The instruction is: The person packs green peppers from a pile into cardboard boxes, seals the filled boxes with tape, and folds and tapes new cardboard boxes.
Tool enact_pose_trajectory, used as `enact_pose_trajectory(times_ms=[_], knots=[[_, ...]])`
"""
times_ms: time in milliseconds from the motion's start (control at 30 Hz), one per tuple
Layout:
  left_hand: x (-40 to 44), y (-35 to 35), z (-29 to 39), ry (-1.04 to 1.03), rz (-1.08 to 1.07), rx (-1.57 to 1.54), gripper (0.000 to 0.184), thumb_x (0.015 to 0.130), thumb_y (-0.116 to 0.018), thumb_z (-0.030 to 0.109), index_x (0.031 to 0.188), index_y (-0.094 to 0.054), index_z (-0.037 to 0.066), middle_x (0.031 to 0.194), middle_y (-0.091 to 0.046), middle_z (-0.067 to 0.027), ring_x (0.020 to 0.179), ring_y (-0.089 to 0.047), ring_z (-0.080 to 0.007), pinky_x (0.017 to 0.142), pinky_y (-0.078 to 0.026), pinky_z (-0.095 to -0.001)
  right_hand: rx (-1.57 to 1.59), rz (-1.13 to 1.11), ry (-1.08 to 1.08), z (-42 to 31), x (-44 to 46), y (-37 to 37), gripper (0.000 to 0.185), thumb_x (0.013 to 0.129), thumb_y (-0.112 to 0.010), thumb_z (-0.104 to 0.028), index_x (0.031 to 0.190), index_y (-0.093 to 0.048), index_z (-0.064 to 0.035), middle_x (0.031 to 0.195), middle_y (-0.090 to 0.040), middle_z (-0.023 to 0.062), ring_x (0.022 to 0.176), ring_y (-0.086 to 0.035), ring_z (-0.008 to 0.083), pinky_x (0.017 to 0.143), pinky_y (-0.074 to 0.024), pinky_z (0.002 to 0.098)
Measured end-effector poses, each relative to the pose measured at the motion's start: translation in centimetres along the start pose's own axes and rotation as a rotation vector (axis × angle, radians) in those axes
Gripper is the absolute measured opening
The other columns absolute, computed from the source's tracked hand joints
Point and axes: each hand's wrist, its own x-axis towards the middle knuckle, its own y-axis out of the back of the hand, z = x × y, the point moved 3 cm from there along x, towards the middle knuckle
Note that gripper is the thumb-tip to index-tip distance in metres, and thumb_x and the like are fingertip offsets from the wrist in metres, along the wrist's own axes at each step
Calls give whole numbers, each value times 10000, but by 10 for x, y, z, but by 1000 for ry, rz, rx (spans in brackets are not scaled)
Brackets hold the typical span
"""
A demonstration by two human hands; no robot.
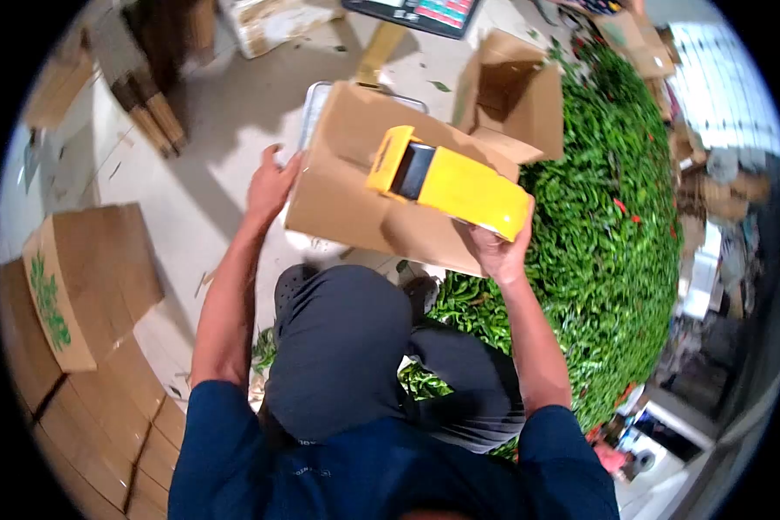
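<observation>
A closed cardboard box (347,186) rests in front of my knees, on the metal platform of a scale (315,108). My right hand (501,251) grips a yellow tape dispenser (472,186) with a dark section near its front end, held over the box top. How far the dispenser is from the cardboard, or whether it touches, I cannot tell. At the box's left edge is my left hand (273,184), fingers apart and holding nothing, with the fingertips close to or against the side.
A large heap of green chili peppers (607,251), dotted with red ones, fills the right side. Behind the box stand an open carton (516,95) and the scale's display (420,13). Stacked cartons (104,286) line the left. Flattened cardboard (139,78) leans at upper left.
</observation>
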Motion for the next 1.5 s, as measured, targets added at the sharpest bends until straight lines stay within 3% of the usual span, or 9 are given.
enact_pose_trajectory(times_ms=[100, 167, 300, 633, 733, 833, 933, 1267, 1500], knots=[[18, -5, -47, -96, -74, 4, 896, 910, -626, 537, 1548, -267, 20, 1289, -597, -271, 1170, -613, -357, 980, -482, -441, -192, 11, 103, 16, -7, 11, 678, 713, -888, -99, 1237, -462, -43, 1150, -557, 112, 1020, -598, 210, 894, -500, 323], [27, 13, -3, -181, -81, -369, 747, 1017, -510, 408, 1591, -181, 60, 1628, -229, -208, 1496, -251, -338, 1197, -247, -411, -294, -36, 226, -5, 0, 12, 665, 727, -882, -130, 1233, -462, -31, 1135, -557, 122, 1032, -596, 223, 890, -491, 330], [-33, 45, 141, -601, -421, -612, 732, 1061, -280, 548, 1600, -124, 78, 1660, -140, -134, 1508, -212, -296, 1216, -218, -428, -241, -19, 231, 1, -6, 15, 611, 751, -856, -140, 1222, -480, -38, 1096, -579, 122, 985, -626, 242, 868, -506, 340], [12, 36, 46, 132, -420, -1363, 831, 992, -358, 670, 1602, -170, 138, 1639, -204, -136, 1469, -310, -306, 1178, -318, -477, -306, -45, 245, -11, 24, 0, 573, 621, -782, -60, 1118, -498, -32, 1043, -577, 207, 1028, -551, 432, 920, -453, 474], [-25, 80, 153, -696, -223, -722, 1167, 701, -690, 786, 1572, -283, 125, 1668, -105, -153, 1543, -87, -319, 1218, -180, -518, -303, -65, 209, -12, 28, 1, 579, 617, -777, -51, 1125, -500, -26, 1064, -574, 207, 1043, -544, 428, 938, -445, 473], [-16, 82, 177, -875, -453, 221, 1266, 582, -819, 733, 1553, -315, 94, 1640, -214, -159, 1527, -156, -350, 1211, -199, -515, -328, -62, 220, -17, 27, 1, 598, 625, -764, -37, 1158, -493, -25, 1093, -572, 215, 1051, -550, 427, 937, -449, 479], [3, 83, 178, -1025, -449, 269, 1181, 545, -872, 683, 1434, -452, 30, 1506, -430, -167, 1474, -288, -384, 1193, -254, -517, -378, -77, 200, -17, 19, 2, 705, 644, -761, -34, 1273, -444, -45, 1139, -578, 221, 1067, -575, 404, 944, -475, 503], [-8, 88, 176, -957, -382, 457, 1146, 593, -785, 753, 1441, -455, 56, 1554, -380, -150, 1500, -236, -363, 1210, -214, -496, -588, -253, -167, -40, 16, 189, 726, 770, -752, 79, 1394, -437, -115, 1226, -618, 93, 1114, -633, 228, 947, -531, 335], [-9, 89, 180, -1023, -366, 485, 1062, 634, -788, 712, 1431, -467, 89, 1522, -417, -116, 1479, -277, -357, 1206, -261, -480, -814, -187, 16, 23, -19, 208, 725, 738, -723, 150, 1353, -425, -91, 1136, -626, 103, 1032, -651, 240, 913, -543, 337]])
